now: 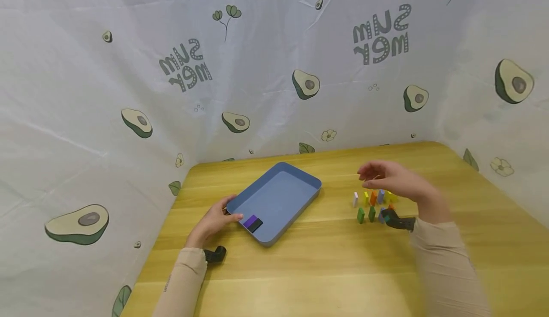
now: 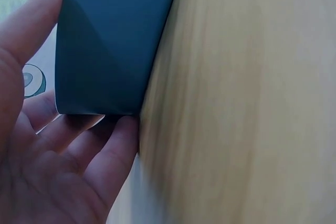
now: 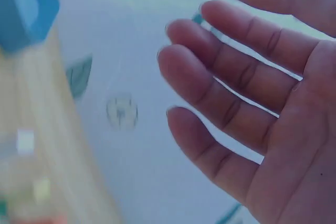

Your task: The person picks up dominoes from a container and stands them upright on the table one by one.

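My left hand [image 1: 216, 221] holds the near left corner of a blue rectangular tray [image 1: 280, 190], its thumb over the rim. In the left wrist view, the fingers [image 2: 113, 150] touch the tray's outer wall [image 2: 105, 51]. A purple block [image 1: 250, 221] and a black block [image 1: 256, 225] lie side by side inside that corner. At the right, my right hand [image 1: 394, 178] hovers above small upright blocks, its fingers [image 3: 205, 82] loosely bent and holding nothing. Among these blocks are a white one [image 1: 355, 199], a yellow one [image 1: 366, 198], an orange one [image 1: 373, 198] and a green one [image 1: 360, 215].
The wooden table [image 1: 317, 269] stretches around the tray and blocks. A white sheet [image 1: 266, 69] printed with avocados hangs behind and beside it. Black wrist devices sit at the left wrist [image 1: 216, 255] and the right wrist [image 1: 399, 220]; the right one partly covers the nearer blocks.
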The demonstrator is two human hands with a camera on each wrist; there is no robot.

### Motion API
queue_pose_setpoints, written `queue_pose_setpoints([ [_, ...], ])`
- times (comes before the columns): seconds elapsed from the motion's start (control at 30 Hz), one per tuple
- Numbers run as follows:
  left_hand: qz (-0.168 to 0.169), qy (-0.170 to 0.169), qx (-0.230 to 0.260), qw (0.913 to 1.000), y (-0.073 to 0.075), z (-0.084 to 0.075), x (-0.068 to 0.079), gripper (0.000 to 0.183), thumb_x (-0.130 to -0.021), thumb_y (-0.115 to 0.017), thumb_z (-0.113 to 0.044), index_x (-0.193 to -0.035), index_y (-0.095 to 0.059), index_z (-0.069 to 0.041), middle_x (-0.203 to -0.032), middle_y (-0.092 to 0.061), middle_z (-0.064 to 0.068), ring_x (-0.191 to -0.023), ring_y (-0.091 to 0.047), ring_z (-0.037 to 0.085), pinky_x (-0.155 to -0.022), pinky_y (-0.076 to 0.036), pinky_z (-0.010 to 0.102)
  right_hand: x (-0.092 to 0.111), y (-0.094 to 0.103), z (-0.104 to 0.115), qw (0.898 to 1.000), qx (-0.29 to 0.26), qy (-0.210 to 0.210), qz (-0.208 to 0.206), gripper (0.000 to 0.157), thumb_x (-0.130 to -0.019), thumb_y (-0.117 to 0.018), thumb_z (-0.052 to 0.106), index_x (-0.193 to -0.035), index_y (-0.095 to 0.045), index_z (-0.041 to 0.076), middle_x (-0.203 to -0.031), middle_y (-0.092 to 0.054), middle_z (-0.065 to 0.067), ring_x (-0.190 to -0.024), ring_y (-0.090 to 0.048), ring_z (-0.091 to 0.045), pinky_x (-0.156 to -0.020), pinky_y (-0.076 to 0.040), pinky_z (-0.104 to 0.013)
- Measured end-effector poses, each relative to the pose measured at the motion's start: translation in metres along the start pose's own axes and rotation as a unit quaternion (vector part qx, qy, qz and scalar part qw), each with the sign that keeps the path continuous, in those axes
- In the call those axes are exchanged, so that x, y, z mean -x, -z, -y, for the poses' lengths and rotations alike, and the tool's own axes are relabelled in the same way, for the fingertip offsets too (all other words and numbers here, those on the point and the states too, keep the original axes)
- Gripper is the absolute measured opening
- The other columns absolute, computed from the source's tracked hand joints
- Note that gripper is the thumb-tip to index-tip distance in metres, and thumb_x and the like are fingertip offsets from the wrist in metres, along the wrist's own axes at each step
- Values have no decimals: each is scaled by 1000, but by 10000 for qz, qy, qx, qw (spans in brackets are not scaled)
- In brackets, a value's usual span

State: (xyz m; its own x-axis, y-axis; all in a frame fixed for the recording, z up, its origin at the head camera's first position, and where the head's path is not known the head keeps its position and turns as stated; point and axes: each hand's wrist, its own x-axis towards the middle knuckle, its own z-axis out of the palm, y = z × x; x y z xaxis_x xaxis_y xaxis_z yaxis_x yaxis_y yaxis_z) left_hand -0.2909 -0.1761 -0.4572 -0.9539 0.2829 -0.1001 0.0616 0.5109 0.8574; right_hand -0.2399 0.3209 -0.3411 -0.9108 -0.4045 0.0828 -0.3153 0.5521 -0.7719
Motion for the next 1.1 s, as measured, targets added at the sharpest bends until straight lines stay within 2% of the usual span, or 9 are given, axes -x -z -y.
queue_pose_setpoints([
  [0.13, -21, 15, -19, 10000, -1, 2, 0, 81, -90, -77, -30, -156, -35, -12, -159, -35, 23, -143, -36, 48, -115, -35, 58, -28, -12, 23, 9994, -142, 216, 246, 26, -97, -64, 9, -120, -59, -3, -113, -66, -14, -102, -64, -17, -85, -55, -21],
  [0.23, -36, 50, -41, 10000, 0, 3, 0, 81, -90, -77, -31, -156, -35, -13, -160, -33, 23, -144, -35, 49, -116, -34, 59, -52, -26, 39, 9974, -154, 396, 583, 26, -97, -65, 10, -119, -61, -3, -112, -67, -13, -102, -63, -18, -86, -55, -23],
  [0.47, -40, 11, -77, 10000, 1, 2, -3, 81, -89, -77, -32, -157, -35, -12, -161, -31, 22, -143, -35, 49, -114, -36, 59, -103, -66, 61, 9847, -557, 733, 1478, 27, -95, -67, 9, -119, -64, -2, -113, -67, -11, -103, -65, -23, -90, -56, -35],
  [0.6, 11, 22, -39, 10000, 0, 1, -3, 81, -89, -77, -31, -157, -35, -13, -162, -30, 21, -143, -36, 49, -113, -38, 58, -124, -87, 67, 9769, -845, 697, 1833, 25, -94, -67, 7, -118, -65, -1, -111, -67, -9, -102, -65, -22, -93, -56, -39],
  [0.7, -9, 49, 1, 10000, -1, 3, -3, 81, -90, -77, -30, -156, -35, -13, -161, -32, 21, -143, -37, 48, -113, -38, 58, -139, -100, 70, 9744, -969, 557, 1952, 24, -93, -68, 4, -117, -65, 0, -108, -66, -7, -100, -65, -19, -95, -55, -42],
  [0.93, -52, 131, 292, 9995, -1, 3, -4, 81, -90, -77, -23, -156, -33, -8, -153, -43, 23, -138, -46, 43, -113, -40, 55, -169, -129, 73, 9697, -1088, 304, 2167, 27, -92, -68, 2, -119, -65, 0, -107, -68, -6, -99, -66, -16, -94, -56, -34],
  [1.1, -84, 179, 310, 9993, 0, 2, -6, 81, -89, -78, -24, -156, -34, -8, -150, -47, 21, -132, -52, 38, -111, -43, 52, -181, -145, 68, 9682, -1197, 122, 2193, 28, -92, -67, 0, -120, -65, 0, -110, -68, -10, -100, -65, -16, -96, -55, -35],
])
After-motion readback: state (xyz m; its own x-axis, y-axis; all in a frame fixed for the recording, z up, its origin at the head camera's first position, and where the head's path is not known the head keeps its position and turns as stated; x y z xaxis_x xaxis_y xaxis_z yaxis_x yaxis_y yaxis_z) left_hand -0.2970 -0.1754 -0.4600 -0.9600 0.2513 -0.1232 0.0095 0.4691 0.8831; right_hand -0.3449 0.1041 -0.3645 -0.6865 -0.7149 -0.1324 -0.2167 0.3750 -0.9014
